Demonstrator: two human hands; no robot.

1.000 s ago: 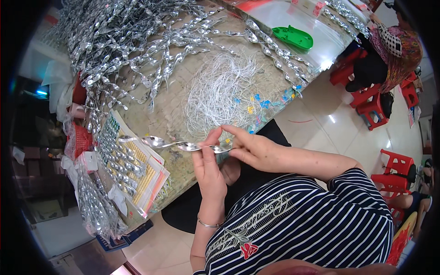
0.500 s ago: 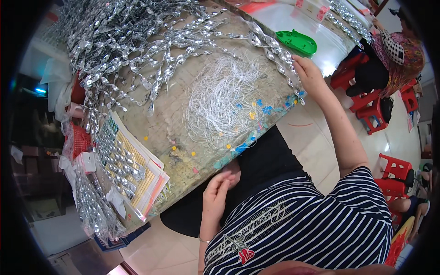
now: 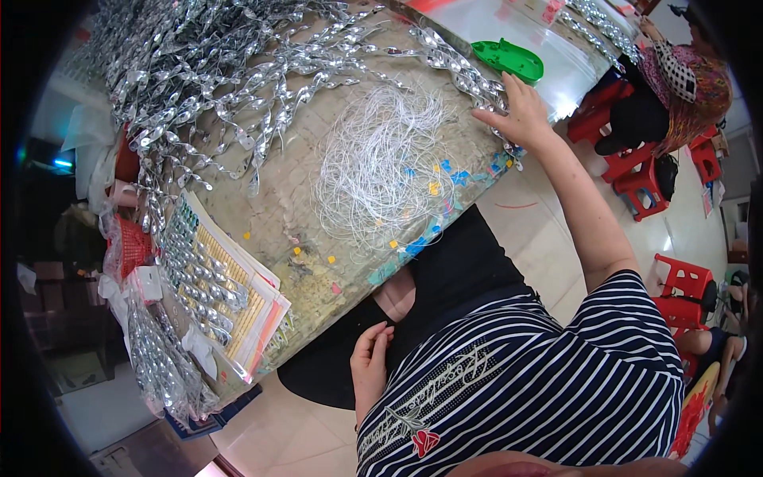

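Note:
My right hand [image 3: 520, 117] is at the table's right edge, with thumb and fingers spread apart. It lies over the near end of a bunch of silver twisted foil strips [image 3: 453, 62], covering part of them. My left hand [image 3: 370, 358] is above my lap, in front of the table edge. Its fingers are curled together, and whether anything small is pinched in them cannot be made out. A loose tangle of thin white thread [image 3: 381, 167] lies on the table between both hands and the big pile of silver strips [image 3: 207, 71].
Beside the right hand lies a green boat-shaped tray [image 3: 510, 61]. At the left stand a paper stack [image 3: 258, 306] with silver strips on it, a bagged bundle [image 3: 163, 362] and a red basket [image 3: 135, 242]. Red stools [image 3: 683, 278] and another person [image 3: 675, 95] are to the right.
My right hand has opened from its grip on the foil strips' end and shifted slightly up and left, thumb spread. My left hand has drawn back toward my body.

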